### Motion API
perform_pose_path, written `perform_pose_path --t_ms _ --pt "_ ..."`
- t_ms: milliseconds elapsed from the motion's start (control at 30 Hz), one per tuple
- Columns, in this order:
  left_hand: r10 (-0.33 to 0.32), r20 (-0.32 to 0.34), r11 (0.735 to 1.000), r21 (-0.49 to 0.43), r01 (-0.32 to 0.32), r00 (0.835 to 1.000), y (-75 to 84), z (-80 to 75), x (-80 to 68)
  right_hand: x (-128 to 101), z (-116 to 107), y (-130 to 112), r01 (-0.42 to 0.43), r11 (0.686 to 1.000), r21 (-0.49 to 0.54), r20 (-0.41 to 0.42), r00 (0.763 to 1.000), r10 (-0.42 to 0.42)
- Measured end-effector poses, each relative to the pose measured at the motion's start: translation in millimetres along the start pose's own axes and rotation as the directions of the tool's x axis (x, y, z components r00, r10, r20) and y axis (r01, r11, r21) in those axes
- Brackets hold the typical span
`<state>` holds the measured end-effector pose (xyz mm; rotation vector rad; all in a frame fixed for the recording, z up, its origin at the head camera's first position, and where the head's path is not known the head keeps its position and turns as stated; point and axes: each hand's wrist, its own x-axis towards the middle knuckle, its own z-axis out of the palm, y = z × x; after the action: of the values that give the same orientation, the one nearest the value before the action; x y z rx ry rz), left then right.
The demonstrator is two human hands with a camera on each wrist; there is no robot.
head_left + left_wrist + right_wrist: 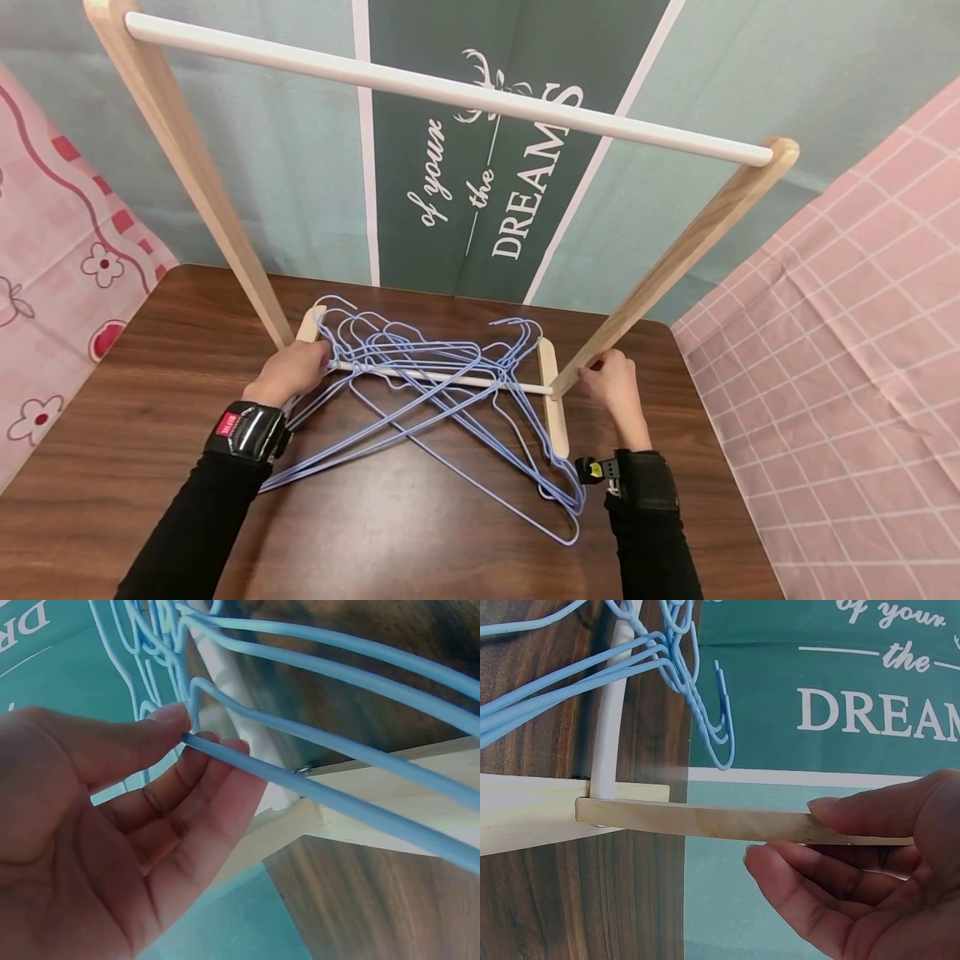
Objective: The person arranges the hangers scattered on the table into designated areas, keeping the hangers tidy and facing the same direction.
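Several blue wire hangers (442, 404) lie in a tangled heap across the foot of a wooden rack, over its white lower bar (536, 388). My left hand (292, 372) is at the heap's left end, near the left post. In the left wrist view, its thumb and fingers pinch the wire of one blue hanger (337, 799), while other hangers run close beside it. Over on the right, my right hand (615, 387) holds the lower part of the right wooden post (675, 250). The right wrist view shows this post (705, 819) between thumb and fingers.
The rack's white top bar (450, 87) spans high between both posts, above the heap. Its feet, such as the right foot (550, 367), stand on the brown wooden table (360, 533). Behind hangs a green printed cloth (450, 167); pink cloth (847, 350) hangs at the sides.
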<state>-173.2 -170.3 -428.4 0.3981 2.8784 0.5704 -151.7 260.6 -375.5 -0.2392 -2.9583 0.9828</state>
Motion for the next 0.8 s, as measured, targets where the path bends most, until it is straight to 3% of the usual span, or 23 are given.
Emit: perform_pose_path --t_ms 400,567,800 --pt "0.057 0.039 0.998 -0.022 -0.056 0.998 10.8 -14.4 -9.7 0.7 -0.3 -0.7 0.002 1.000 0.014 0.003 1.000 -0.002" --pt "0.120 0.015 0.993 -0.007 -0.120 0.993 15.0 -18.8 -15.7 0.2 0.2 -0.7 -0.009 1.000 0.021 0.000 1.000 0.009" --pt "0.162 -0.028 0.987 0.016 -0.161 0.986 25.9 -29.1 -27.8 -0.4 -0.5 -1.1 -0.024 1.000 0.016 0.006 1.000 0.024"
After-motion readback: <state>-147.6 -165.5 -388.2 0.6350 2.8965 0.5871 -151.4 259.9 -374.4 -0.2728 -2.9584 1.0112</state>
